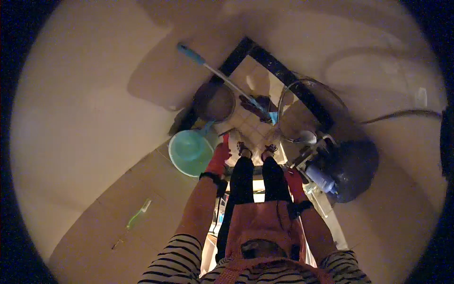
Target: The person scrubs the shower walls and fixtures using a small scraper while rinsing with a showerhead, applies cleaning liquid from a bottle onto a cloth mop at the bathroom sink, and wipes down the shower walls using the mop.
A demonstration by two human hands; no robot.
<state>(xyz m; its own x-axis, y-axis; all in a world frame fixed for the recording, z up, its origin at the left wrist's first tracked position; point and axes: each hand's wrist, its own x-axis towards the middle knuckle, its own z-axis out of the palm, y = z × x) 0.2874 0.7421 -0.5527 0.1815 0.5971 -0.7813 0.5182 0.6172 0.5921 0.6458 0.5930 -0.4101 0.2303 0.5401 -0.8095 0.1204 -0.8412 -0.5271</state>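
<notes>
My left hand, in a red glove, is closed around something I cannot make out; a thin dark bar shows at its top end. Just to its left sits a teal bucket with a light teal dipper in it. My right hand, also in a red glove, is low beside my right leg. Shadow hides its fingers. Nearby on the right are a pale blue bottle and a large dark blue container.
A long-handled brush leans across a dark raised border around the tiled floor. A round dark basin stands behind the bucket. A hose loops on the right. A green-handled brush lies at left.
</notes>
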